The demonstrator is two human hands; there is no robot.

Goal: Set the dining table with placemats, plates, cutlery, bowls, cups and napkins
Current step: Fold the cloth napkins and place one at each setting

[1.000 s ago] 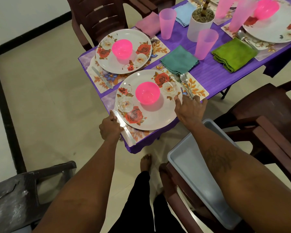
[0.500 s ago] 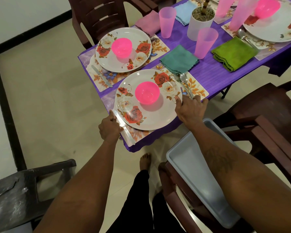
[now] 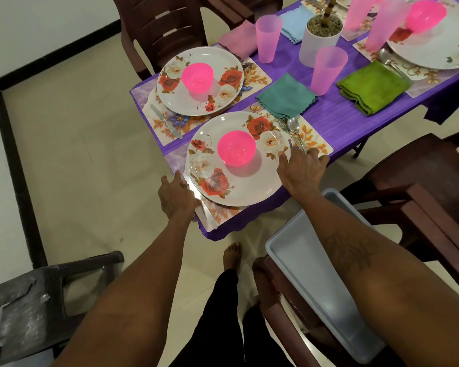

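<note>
**Alignment at the nearest place setting**

Nearest me, a pale grey rectangular plastic tray (image 3: 316,282) sits under my right forearm. Beyond it, my left hand (image 3: 176,198) has its fingertips down on the far end of the steel table knife (image 3: 204,210). I cannot tell whether it pinches or only touches. The knife's long axis runs along the left rim of the round white rose-patterned plate (image 3: 249,189), slanting toward the near corner of the purple-clothed worktop (image 3: 337,120), so the left hand is the one placed to square it. My right hand (image 3: 301,172) lies loose, forefinger straight on the plate's right rim, beside the steel fork and spoon (image 3: 293,129). A bright pink plastic bowl (image 3: 236,147) stands mid-plate. Farther off are a teal cloth napkin (image 3: 286,96) and a translucent pink tumbler (image 3: 327,70).
</note>
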